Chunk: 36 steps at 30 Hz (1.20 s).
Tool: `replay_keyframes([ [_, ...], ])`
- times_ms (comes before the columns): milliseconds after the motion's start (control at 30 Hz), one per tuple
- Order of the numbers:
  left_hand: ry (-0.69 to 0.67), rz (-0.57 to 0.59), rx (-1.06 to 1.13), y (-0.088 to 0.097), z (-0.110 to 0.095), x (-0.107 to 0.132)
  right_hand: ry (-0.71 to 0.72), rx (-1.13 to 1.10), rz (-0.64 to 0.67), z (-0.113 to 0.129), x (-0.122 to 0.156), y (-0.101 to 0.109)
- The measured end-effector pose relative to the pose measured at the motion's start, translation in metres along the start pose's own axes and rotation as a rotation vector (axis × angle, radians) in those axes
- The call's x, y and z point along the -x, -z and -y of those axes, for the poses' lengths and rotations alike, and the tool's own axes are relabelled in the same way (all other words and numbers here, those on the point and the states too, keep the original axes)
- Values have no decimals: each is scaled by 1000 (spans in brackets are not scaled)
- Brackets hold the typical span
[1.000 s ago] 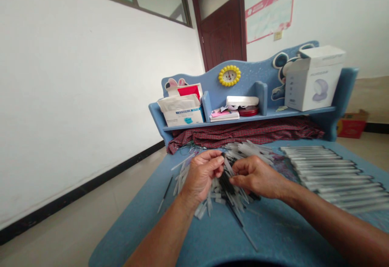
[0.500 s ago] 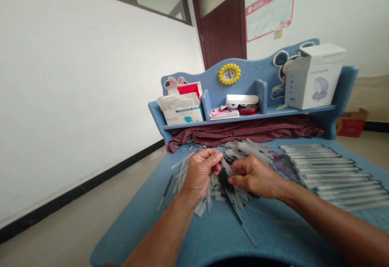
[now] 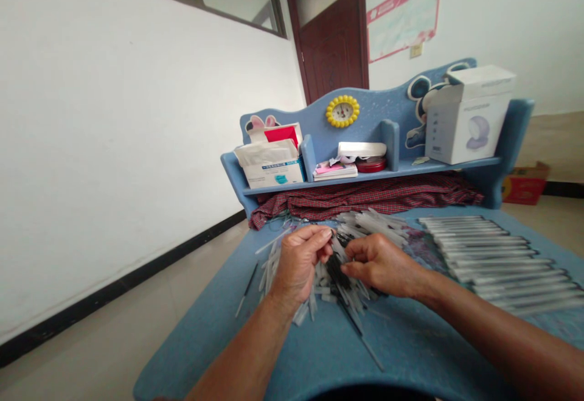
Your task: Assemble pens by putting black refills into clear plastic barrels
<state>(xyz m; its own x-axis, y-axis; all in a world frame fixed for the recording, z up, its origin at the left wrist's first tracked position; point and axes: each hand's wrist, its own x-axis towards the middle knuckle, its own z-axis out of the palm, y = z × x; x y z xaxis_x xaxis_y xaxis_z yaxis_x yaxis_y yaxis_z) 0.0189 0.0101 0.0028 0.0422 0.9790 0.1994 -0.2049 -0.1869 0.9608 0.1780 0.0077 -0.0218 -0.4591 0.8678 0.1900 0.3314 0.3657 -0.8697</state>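
Note:
My left hand (image 3: 301,261) is closed in a pinch, thumb against forefinger, with a small dark tip showing at the fingertips. What it belongs to is hidden. Close by on the right, my right hand (image 3: 383,267) has its fingers curled together over the pile, and I cannot make out what they hold. Below and between the hands lie black pen refills (image 3: 336,272) mixed with translucent pen parts (image 3: 314,306). Behind them is a heap of clear pen barrels (image 3: 374,224). Thin dark-and-clear pens (image 3: 493,261) lie in a long row at the right.
A single refill (image 3: 247,288) lies left of the pile on the blue desk (image 3: 196,352). Along the back, a checked cloth (image 3: 365,197) is bunched beneath a blue shelf (image 3: 410,171). The shelf bears a mask box (image 3: 278,173), a red round tin (image 3: 371,164) and a white carton (image 3: 469,121).
Both hands keep nearly the same place and pinch. The whole view has shifted very slightly; the pile and the row of pens look unchanged.

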Motion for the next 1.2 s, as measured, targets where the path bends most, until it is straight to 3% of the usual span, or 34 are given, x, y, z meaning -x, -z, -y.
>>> replay_keyframes([
  [500, -45, 14, -117, 5, -3, -3, 52, 215, -38, -1, 1, 2],
  [733, -96, 103, -205, 13, -7, -7, 4, 75, 60, 4, 2, 5],
  [933, -82, 154, -203, 16, -9, -7, -51, -105, 245, 11, 5, 13],
  [1067, -69, 196, -210, 18, -11, -7, -48, -126, 323, 11, 7, 17],
  [1200, -38, 234, -235, 20, -12, -7, -28, -97, 322, 12, 7, 17],
])
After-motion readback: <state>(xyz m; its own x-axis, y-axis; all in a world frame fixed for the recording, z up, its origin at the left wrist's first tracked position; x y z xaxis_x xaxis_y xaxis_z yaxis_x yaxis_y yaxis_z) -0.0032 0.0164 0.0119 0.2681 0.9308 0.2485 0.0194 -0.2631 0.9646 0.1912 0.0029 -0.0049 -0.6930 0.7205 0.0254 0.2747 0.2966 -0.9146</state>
